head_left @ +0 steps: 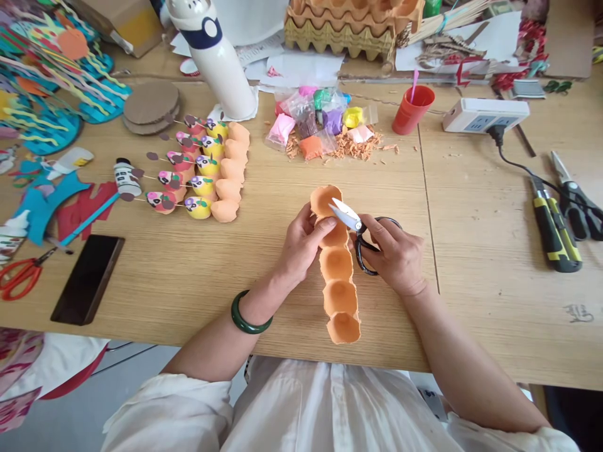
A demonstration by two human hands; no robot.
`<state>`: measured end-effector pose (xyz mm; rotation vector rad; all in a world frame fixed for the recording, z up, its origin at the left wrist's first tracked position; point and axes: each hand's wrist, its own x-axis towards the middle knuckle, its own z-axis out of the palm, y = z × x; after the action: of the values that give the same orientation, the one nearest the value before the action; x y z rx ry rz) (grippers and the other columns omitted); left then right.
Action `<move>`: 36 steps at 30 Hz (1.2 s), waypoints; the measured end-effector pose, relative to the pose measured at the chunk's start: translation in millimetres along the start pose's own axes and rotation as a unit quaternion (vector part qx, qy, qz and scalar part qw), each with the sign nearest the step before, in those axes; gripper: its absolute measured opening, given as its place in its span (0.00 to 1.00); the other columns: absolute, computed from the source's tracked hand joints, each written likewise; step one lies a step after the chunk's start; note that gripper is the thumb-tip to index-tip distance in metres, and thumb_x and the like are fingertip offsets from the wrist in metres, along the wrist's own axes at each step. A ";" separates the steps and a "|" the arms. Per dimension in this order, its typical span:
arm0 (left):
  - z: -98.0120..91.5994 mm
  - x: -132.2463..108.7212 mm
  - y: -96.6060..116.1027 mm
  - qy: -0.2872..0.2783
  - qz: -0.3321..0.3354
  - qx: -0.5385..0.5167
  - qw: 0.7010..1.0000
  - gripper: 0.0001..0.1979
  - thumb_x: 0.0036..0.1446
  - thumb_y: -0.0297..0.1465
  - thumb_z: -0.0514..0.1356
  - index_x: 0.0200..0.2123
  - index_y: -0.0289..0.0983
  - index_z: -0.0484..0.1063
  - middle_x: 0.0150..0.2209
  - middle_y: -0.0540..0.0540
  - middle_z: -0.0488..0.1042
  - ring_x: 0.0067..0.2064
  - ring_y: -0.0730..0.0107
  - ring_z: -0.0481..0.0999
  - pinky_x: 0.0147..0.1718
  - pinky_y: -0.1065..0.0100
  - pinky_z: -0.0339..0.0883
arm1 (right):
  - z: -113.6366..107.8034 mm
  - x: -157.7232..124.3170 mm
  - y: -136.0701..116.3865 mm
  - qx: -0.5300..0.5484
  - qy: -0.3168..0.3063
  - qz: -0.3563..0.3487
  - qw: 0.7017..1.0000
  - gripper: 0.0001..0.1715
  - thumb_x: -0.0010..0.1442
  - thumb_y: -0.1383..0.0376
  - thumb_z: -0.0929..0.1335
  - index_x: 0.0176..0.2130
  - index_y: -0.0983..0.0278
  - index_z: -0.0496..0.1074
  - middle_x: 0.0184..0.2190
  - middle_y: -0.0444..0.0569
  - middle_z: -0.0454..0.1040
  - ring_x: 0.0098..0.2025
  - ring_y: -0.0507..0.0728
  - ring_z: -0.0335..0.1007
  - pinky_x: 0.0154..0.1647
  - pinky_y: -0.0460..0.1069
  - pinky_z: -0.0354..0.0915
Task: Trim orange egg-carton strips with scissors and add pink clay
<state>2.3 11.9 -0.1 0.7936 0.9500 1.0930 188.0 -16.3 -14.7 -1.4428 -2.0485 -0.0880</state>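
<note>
My left hand (304,242) grips an orange egg carton strip (341,296) near its far end, thumb over the rim. Several cups run along the strip toward me, open side up. In my right hand (394,256) is a pair of scissors (348,216) with black handles. Their pale blades point left over the farthest cup, close to my left thumb. Whether the blades touch the paper pulp, I cannot tell.
Decorated egg-cup strips (200,166) stand at the left. Clay packets (325,119) lie on orange shreds at the back, near a red cup (412,110). A power strip (485,116), a hot glue gun (556,229) and a phone (88,279) flank the work area.
</note>
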 end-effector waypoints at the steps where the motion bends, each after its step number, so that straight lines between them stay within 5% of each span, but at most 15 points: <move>1: -0.2 0.0 0.8 -0.006 -0.002 -0.001 1.000 0.17 0.55 0.36 0.70 0.46 0.41 0.73 0.41 0.47 0.79 0.43 0.63 0.81 0.42 0.65 0.79 | 0.7 -0.2 0.9 0.014 0.001 0.018 1.000 0.17 0.69 0.62 0.67 0.54 0.62 0.78 0.27 0.46 0.76 0.25 0.51 0.67 0.26 0.48 0.57; 7: -1.7 2.4 3.9 0.005 -0.014 -0.015 1.000 0.16 0.54 0.37 0.70 0.43 0.41 0.72 0.40 0.45 0.80 0.45 0.59 0.82 0.34 0.65 0.80 | 1.7 0.7 4.9 0.032 0.007 0.096 0.995 0.16 0.69 0.59 0.68 0.51 0.63 0.79 0.27 0.46 0.73 0.26 0.52 0.64 0.27 0.48 0.58; 11: -4.4 6.5 0.1 0.021 -0.018 -0.021 0.999 0.15 0.55 0.36 0.69 0.44 0.41 0.72 0.38 0.47 0.79 0.43 0.61 0.81 0.37 0.61 0.80 | -6.8 38.1 14.7 0.122 -0.037 0.206 0.970 0.14 0.63 0.56 0.72 0.43 0.62 0.79 0.26 0.45 0.70 0.26 0.52 0.60 0.28 0.49 0.57; 13: -5.9 8.5 -2.4 0.033 -0.014 -0.028 0.999 0.16 0.55 0.37 0.70 0.44 0.40 0.72 0.37 0.48 0.79 0.42 0.62 0.81 0.40 0.58 0.80 | -9.8 71.7 25.6 0.271 -0.093 0.274 0.918 0.21 0.60 0.48 0.74 0.39 0.63 0.77 0.25 0.45 0.69 0.26 0.53 0.60 0.26 0.49 0.57; 17: -8.8 12.0 -4.5 0.042 -0.007 -0.041 0.998 0.17 0.53 0.36 0.70 0.43 0.38 0.71 0.36 0.48 0.77 0.40 0.63 0.81 0.39 0.58 0.80 | -6.5 127.7 50.1 0.489 -0.267 0.388 0.734 0.30 0.56 0.39 0.74 0.33 0.62 0.71 0.23 0.45 0.65 0.22 0.51 0.55 0.19 0.47 0.52; 19: -10.4 13.8 -4.4 0.040 -0.004 -0.041 0.998 0.18 0.52 0.36 0.71 0.44 0.38 0.71 0.37 0.48 0.78 0.39 0.64 0.81 0.36 0.60 0.80 | -2.6 135.5 58.5 0.522 -0.293 0.423 0.680 0.33 0.56 0.35 0.72 0.32 0.62 0.70 0.21 0.43 0.63 0.21 0.50 0.52 0.18 0.46 0.51; 22: -12.8 16.4 -4.7 0.039 0.004 -0.040 0.998 0.18 0.51 0.36 0.71 0.44 0.38 0.72 0.36 0.49 0.78 0.36 0.66 0.80 0.34 0.63 0.79 | -1.3 125.6 64.3 0.536 -0.302 0.453 0.645 0.35 0.56 0.33 0.70 0.32 0.62 0.71 0.19 0.40 0.59 0.19 0.49 0.47 0.17 0.45 0.48; 29: -15.6 18.8 -9.6 0.038 -0.007 -0.031 0.999 0.19 0.50 0.35 0.71 0.44 0.38 0.72 0.35 0.49 0.78 0.35 0.68 0.79 0.34 0.65 0.77 | -44.9 73.6 57.7 0.519 -0.221 0.465 0.683 0.26 0.54 0.45 0.76 0.36 0.63 0.72 0.23 0.39 0.61 0.21 0.47 0.50 0.17 0.43 0.48; 32: -15.1 18.4 -9.4 0.032 0.000 -0.032 0.999 0.18 0.50 0.35 0.71 0.43 0.38 0.72 0.34 0.50 0.78 0.34 0.69 0.78 0.34 0.65 0.77 | -83.0 28.3 56.5 0.425 -0.178 0.442 0.770 0.26 0.53 0.46 0.77 0.36 0.63 0.73 0.24 0.41 0.63 0.22 0.49 0.54 0.18 0.45 0.51; 34: -14.6 18.3 -9.6 0.028 0.003 -0.031 0.999 0.18 0.50 0.35 0.70 0.43 0.39 0.71 0.34 0.50 0.78 0.34 0.69 0.78 0.34 0.65 0.76 | -109.4 -13.4 60.4 0.266 -0.152 0.460 0.833 0.26 0.51 0.45 0.77 0.35 0.62 0.75 0.21 0.41 0.63 0.21 0.50 0.55 0.20 0.47 0.51; 36: -14.5 18.6 -11.1 0.026 0.007 -0.010 1.000 0.17 0.51 0.36 0.70 0.43 0.40 0.71 0.35 0.49 0.78 0.34 0.68 0.79 0.33 0.67 0.75 | -133.1 -59.2 68.2 0.102 -0.111 0.482 0.863 0.30 0.46 0.43 0.76 0.39 0.61 0.77 0.25 0.46 0.73 0.27 0.56 0.67 0.27 0.50 0.61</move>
<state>-3.8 27.6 -19.9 0.7603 0.9774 1.1391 319.2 -90.3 41.6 -2.2208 -1.2078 0.7101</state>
